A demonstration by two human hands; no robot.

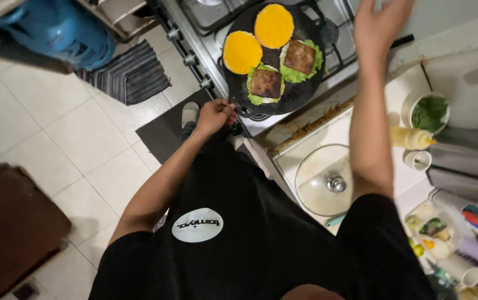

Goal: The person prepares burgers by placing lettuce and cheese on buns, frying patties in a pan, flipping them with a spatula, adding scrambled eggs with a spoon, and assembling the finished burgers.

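Round pan [300, 91] sits on the stove [205, 39], top centre of frame. On it — two buns [258, 39] toward the upper left, two patties on lettuce [283, 69] lower right of them. Left hand [215, 115] at the pan's lower-left edge, by the stove front. Right hand [379, 25] above the pan's right side, at the top edge. Glass lid [323, 180] lies on the counter [339, 130], below and right of the pan. Squeeze bottle [412, 138] right of the lid; bowl of greens [428, 113] just above it. Gas cylinder [56, 28] upper left, striped mat [131, 75] between it and the stove.
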